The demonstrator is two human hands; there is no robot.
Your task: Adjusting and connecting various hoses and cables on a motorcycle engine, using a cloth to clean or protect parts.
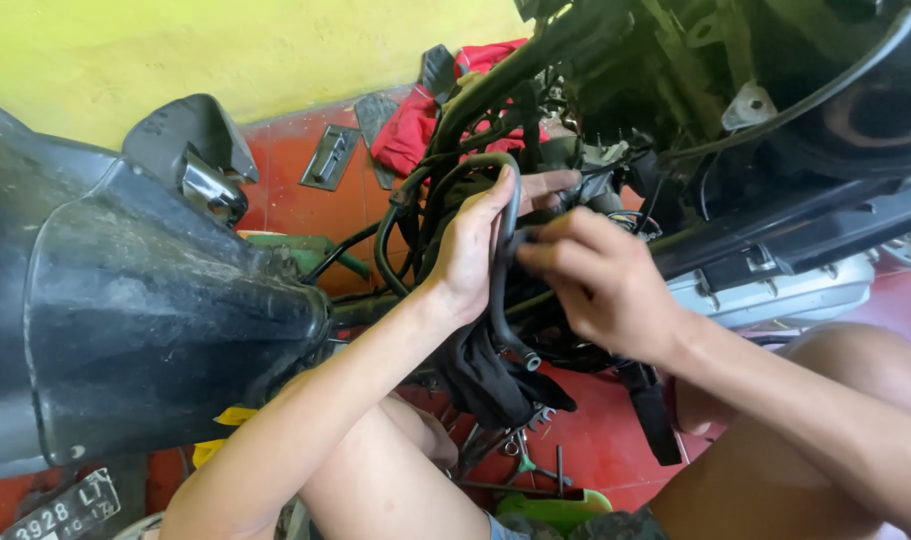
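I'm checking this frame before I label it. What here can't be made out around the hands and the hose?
Head view only:
- Upper end of the black hose: lost among frame tubes and cables.
- Left hand fingertips: hidden behind the hose and wiring.
- Right hand grip: its fingertips are curled out of sight, so what they pinch is unclear.
- Tools on the red floor: partly covered by the black cloth, too small to identify.
- Scooter body panel: cut off by the left edge.

Matt black rubber hose (503,290), dusty dull black plastic fender (146,300), glossy red painted floor (606,440), soft red cloth (416,130), bare grey metal wrenches (521,440), smooth yellow wall (176,50)
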